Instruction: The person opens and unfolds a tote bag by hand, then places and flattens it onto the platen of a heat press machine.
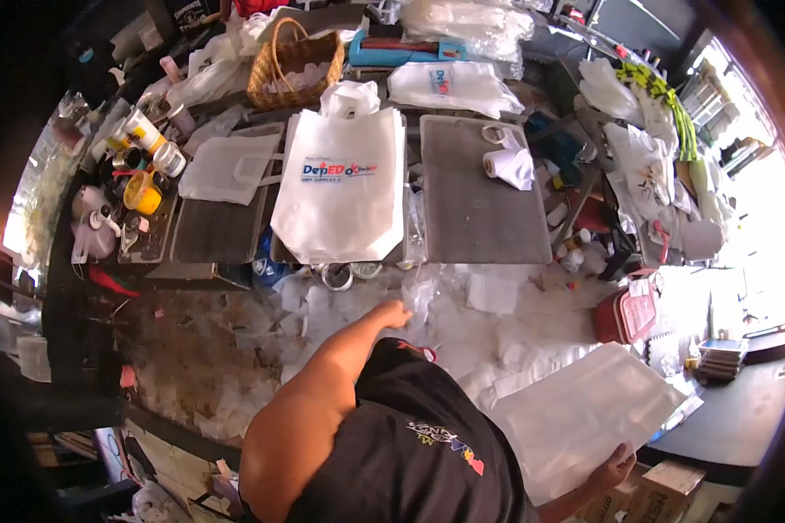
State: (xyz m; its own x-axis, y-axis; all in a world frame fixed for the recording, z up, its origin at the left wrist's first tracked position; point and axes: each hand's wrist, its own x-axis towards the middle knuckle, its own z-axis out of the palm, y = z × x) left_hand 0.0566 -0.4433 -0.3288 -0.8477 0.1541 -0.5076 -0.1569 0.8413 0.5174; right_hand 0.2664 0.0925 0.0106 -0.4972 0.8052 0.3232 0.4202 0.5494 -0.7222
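My right hand, at the lower right, grips the edge of a flat, blank white bag; no handles show on it. My left hand is closed in front of my body, above the littered floor. A wisp of clear plastic is beside its fingers, and I cannot tell whether they hold it. Ahead of me, a stack of printed white bags lies on the middle board. To its left, a blank white bag rests on a dark board.
A dark board on the right carries rolls of tape. Paint tubs crowd the left side. Behind are a wicker basket, a blue heat sealer-like device and another printed bag. A red container stands at right.
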